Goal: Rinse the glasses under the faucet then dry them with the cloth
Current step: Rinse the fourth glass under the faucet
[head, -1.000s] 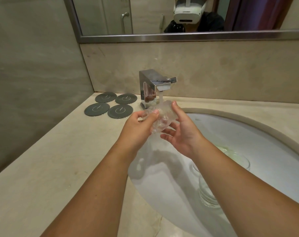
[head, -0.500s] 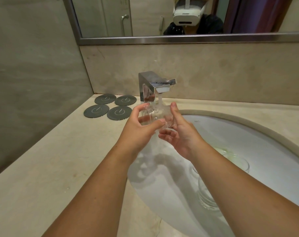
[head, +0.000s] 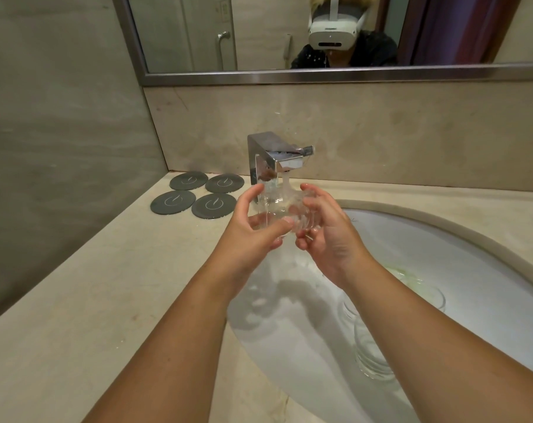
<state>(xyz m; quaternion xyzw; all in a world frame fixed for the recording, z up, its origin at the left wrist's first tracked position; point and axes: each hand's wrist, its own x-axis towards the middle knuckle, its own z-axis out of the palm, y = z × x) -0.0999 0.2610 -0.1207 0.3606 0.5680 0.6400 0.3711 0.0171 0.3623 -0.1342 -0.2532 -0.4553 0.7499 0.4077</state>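
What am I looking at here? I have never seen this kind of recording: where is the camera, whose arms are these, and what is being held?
There is no robot here. These are a person's two bare arms, filmed by one wide-angle camera worn on the head, looking forward and down. That is the only view. The mirror above the counter reflects the headset.

The left hand and right hand together grip a clear glass under water running from the square chrome faucet.

A second glass sits in the white sink, partly hidden by the right forearm. Four dark round coasters lie on the beige counter, left of the faucet.
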